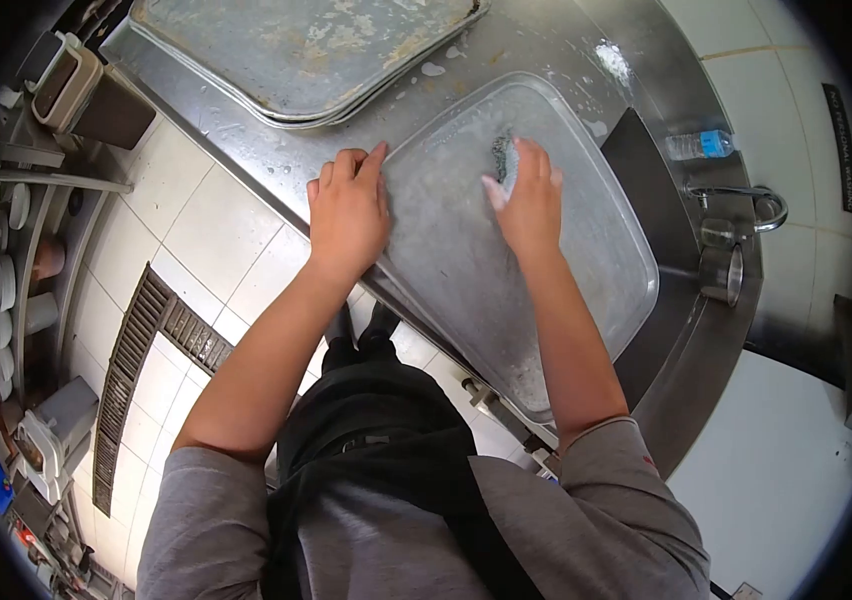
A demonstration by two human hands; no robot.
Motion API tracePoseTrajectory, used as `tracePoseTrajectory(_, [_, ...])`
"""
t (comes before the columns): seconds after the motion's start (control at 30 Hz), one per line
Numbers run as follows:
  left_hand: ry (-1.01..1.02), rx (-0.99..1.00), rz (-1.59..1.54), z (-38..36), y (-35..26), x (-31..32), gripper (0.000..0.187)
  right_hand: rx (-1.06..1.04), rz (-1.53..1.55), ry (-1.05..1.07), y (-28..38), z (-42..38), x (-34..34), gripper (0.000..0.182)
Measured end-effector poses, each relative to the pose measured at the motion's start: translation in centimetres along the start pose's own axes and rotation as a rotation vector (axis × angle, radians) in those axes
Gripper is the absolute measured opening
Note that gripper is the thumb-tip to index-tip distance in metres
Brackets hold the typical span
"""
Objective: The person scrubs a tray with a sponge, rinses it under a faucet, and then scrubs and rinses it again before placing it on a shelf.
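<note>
A large metal tray (446, 240) lies at a slant on the steel counter and partly over the dark sink basin. My left hand (349, 205) is closed at the tray's left edge, its fingers bent over the rim. On the upper part of the tray, my right hand (529, 195) holds a grey-green scouring pad (503, 155) against the surface, fingers curled round it. Whitish foam shows at the thumb of that hand.
Stacked, stained trays (296, 50) sit at the top of the steel counter (236, 140). Right of the sink (641, 175) are a plastic bottle (701, 145), a faucet (746, 192) and a metal cup (721, 274). Shelves with dishes (3, 283) stand at the left.
</note>
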State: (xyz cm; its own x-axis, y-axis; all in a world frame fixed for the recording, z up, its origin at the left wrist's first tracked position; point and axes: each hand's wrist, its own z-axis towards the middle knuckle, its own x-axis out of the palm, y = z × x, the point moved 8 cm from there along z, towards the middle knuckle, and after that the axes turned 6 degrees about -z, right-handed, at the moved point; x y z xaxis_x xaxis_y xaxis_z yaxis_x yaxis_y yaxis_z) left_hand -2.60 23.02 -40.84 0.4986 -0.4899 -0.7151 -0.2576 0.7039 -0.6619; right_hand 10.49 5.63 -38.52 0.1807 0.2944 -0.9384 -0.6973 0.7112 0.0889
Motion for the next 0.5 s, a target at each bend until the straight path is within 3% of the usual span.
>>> tracePoseTrajectory(0.07, [0.033, -0.015, -0.031, 0.3, 0.7, 0.5, 0.033, 0.087, -0.004, 0.030, -0.2, -0.3, 0.5, 0.060])
tracePoseTrajectory(0.13, [0.066, -0.033, -0.063, 0.7, 1.0, 0.4, 0.031, -0.094, -0.014, -0.032, 1.0, -0.1, 0.3, 0.046])
tracePoseTrajectory(0.27, [0.178, 0.067, 0.034, 1.6, 1.0, -0.1, 0.030, -0.074, -0.014, -0.062, -3.2, 3.7, 2.5, 0.033])
tracePoseTrajectory(0.33, [0.208, 0.126, 0.077, 1.5, 0.7, -0.2, 0.030, 0.271, 0.100, -0.006, -3.2, 5.0, 3.8, 0.030])
tracePoseTrajectory(0.37, [0.212, 0.130, 0.089, 1.5, 0.6, -0.2, 0.031, 0.287, 0.176, 0.043, 1.0, 3.6, 4.3, 0.028])
tracePoseTrajectory(0.4, [0.212, 0.131, 0.099, 1.6, 0.5, -0.2, 0.032, 0.290, 0.177, 0.041, 1.2, 3.2, 4.1, 0.028])
tracePoseTrajectory(0.5, [0.233, 0.135, 0.122, 1.5, 0.7, -0.2, 0.035, 0.031, 0.171, 0.124, 3.7, 2.1, 5.0, 0.027])
